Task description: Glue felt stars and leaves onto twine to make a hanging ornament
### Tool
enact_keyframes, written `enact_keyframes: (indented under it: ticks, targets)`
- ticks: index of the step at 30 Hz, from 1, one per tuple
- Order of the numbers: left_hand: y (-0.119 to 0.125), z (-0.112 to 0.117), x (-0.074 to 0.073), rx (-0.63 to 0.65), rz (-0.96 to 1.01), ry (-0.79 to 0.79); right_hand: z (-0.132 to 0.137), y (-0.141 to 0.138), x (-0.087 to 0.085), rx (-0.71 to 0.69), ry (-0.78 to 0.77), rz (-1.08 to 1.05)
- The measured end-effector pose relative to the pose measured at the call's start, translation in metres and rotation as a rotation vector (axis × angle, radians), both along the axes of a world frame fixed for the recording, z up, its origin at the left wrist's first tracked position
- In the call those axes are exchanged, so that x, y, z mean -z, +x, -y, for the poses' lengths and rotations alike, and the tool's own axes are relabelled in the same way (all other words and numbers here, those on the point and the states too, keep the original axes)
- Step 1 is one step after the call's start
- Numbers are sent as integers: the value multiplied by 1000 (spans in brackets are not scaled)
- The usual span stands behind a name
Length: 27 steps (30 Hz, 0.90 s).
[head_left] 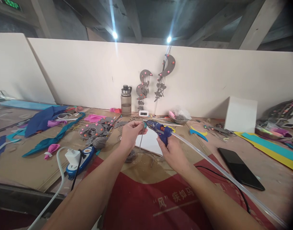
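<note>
My right hand (172,150) is wrapped round the handle of a blue hot glue gun (158,127), and a long clear glue stick (204,152) runs out of its back end toward the lower right. In my left hand (133,132), thumb and fingers pinch a small teal piece (145,124) right at the gun's nozzle; whether the two touch I cannot tell. A grey cord (141,140) hangs below that piece, over a white sheet (151,143) on the table. Beside my left wrist lies a coil of grey cord (130,156).
To the left are a power strip (81,161) with a white plug, a grey felt bundle (96,131) and blue cloth (43,119). A bottle (126,100) stands against the white partition, beside hanging grey moon ornaments (169,65). A phone (239,167) lies at the right.
</note>
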State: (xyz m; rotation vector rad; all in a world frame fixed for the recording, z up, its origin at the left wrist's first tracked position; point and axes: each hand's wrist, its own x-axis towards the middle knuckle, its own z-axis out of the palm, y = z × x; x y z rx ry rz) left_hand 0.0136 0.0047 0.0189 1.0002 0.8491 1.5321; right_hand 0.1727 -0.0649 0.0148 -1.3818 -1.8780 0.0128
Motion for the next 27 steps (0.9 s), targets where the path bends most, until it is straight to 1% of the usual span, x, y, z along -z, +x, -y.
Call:
enact_keyframes:
  ticks: [3, 7, 14, 22, 25, 27]
  targets:
    - [-1, 0, -1, -3, -2, 3, 0, 1, 1, 13, 6, 9]
    - [-2, 0, -2, -14, 11, 12, 0, 1, 2, -4, 28, 2]
    - [-1, 0, -1, 4, 12, 16, 0, 0, 1, 10, -21, -9]
    - [-3, 0, -3, 12, 48, 15, 0, 1, 1, 11, -29, -19]
    - [-4, -2, -2, 16, 75, 9, -1, 2, 4, -19, -19, -73]
    - [-5, -3, -1, 24, 87, 10, -2, 2, 5, -63, -12, -170]
